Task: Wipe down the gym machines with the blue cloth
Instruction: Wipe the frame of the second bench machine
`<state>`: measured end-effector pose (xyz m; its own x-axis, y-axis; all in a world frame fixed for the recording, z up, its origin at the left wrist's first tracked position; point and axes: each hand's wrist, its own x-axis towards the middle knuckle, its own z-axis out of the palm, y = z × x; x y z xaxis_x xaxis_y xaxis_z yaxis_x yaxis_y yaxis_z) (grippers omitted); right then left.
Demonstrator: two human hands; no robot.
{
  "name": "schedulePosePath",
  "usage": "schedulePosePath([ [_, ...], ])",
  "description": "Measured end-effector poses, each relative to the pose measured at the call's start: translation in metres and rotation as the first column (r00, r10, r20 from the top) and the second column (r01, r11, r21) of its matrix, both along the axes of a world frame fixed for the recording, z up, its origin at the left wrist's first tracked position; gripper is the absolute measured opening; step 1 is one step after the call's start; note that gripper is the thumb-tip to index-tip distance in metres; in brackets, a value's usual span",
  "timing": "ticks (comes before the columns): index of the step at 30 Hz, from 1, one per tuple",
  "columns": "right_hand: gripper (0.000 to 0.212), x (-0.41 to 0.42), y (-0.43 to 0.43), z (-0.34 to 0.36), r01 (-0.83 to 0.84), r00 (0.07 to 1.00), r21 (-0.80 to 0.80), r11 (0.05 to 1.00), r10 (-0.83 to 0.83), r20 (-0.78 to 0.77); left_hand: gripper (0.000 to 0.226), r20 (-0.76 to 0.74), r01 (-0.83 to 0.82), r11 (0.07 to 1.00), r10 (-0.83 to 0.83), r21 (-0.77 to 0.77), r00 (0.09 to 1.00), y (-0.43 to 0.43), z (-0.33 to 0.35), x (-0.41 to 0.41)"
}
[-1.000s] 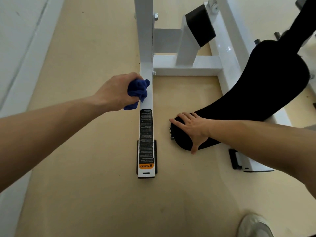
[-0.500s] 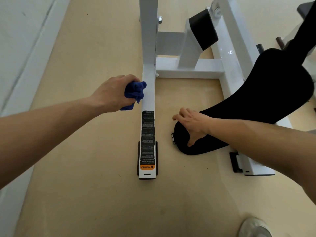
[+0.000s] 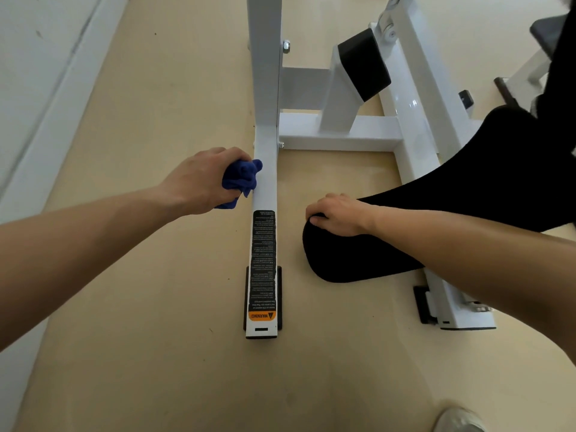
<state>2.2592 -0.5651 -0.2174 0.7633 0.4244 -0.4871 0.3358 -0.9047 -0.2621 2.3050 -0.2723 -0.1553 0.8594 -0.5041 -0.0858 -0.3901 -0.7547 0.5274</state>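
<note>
My left hand [image 3: 199,182] grips a bunched blue cloth [image 3: 241,179] and presses it against the left side of a white floor rail [image 3: 265,188] of the gym machine. The rail carries a long black warning label [image 3: 263,260] with an orange end. My right hand [image 3: 338,213] curls its fingers over the front edge of the black padded seat [image 3: 374,254], just right of the rail.
A white cross bar [image 3: 339,140] joins the rail to a second white rail [image 3: 436,182] on the right. A black-capped post [image 3: 364,63] rises behind it. A white wall skirting [image 3: 46,135] runs along the left. A shoe [image 3: 458,419] shows at the bottom right on the beige floor.
My right hand went from lying flat on the seat pad to curling its fingers over the pad's edge. The cloth in my left hand stayed on the same stretch of rail.
</note>
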Motion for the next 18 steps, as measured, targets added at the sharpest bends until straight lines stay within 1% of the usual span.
schedulePosePath([
  [3, 0.025, 0.012, 0.013, 0.024, -0.004, 0.993, 0.056, 0.998, -0.003, 0.122, 0.042, 0.022, -0.025, 1.000, 0.025, 0.008, 0.999, 0.008, 0.002, 0.008],
  [4, 0.026, 0.018, 0.018, 0.035, 0.016, 0.989, 0.083, 0.996, -0.028, 0.142, 0.042, 0.027, -0.040, 0.999, 0.040, 0.008, 0.999, 0.011, 0.003, 0.011],
  [7, 0.031, 0.037, 0.032, 0.071, 0.113, 0.980, 0.200, 0.973, -0.142, 0.137, 0.042, 0.050, -0.082, 0.996, 0.081, 0.021, 0.995, 0.023, 0.008, 0.021],
  [9, 0.026, 0.050, 0.049, 0.084, 0.114, 0.978, 0.244, 0.963, -0.152, 0.144, 0.041, 0.069, -0.112, 0.993, 0.108, 0.047, 0.992, 0.034, 0.012, 0.025],
  [13, 0.033, 0.074, 0.104, 0.084, 0.071, 0.981, 0.265, 0.962, -0.115, 0.154, 0.042, 0.103, -0.169, 0.980, 0.158, 0.108, 0.982, 0.062, 0.024, 0.037],
  [18, 0.029, 0.102, 0.182, 0.066, 0.032, 0.981, 0.310, 0.950, -0.089, 0.170, 0.045, 0.175, -0.242, 0.952, 0.210, 0.188, 0.962, 0.108, 0.025, 0.045],
])
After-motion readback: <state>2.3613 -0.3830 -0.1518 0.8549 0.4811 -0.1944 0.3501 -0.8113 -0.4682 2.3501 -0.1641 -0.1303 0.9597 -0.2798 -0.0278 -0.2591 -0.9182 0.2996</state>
